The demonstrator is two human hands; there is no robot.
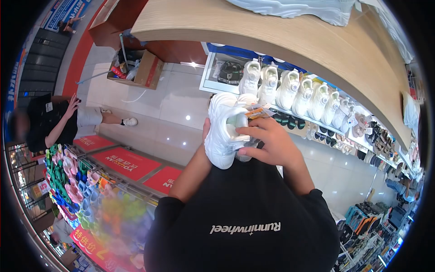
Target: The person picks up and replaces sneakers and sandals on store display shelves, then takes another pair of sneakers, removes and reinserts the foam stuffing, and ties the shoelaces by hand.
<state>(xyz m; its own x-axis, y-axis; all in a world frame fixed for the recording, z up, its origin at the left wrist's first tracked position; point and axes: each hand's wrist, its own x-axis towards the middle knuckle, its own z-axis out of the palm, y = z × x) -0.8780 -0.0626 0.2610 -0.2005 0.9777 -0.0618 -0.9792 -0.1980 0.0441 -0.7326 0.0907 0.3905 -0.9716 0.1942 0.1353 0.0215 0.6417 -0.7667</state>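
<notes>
A white chunky sneaker (222, 131) is held in front of my chest, its opening turned toward the right. Part of a second white shoe (247, 99) shows behind it. My left hand (206, 129) grips the sneaker from the left side, with most of its fingers hidden behind it. On the other side, my right hand (272, 140) has its thumb and fingers bent onto the collar and tongue. An orange and white tag (260, 112) hangs by the shoe, just above my right fingers.
White sneakers (287, 88) line a shelf beneath a curved wooden counter (272, 38). A cardboard box (147, 68) of odds and ends sits on the tiled floor. To the left are colourful clogs (72, 181), red signs (127, 163) and another person (59, 118).
</notes>
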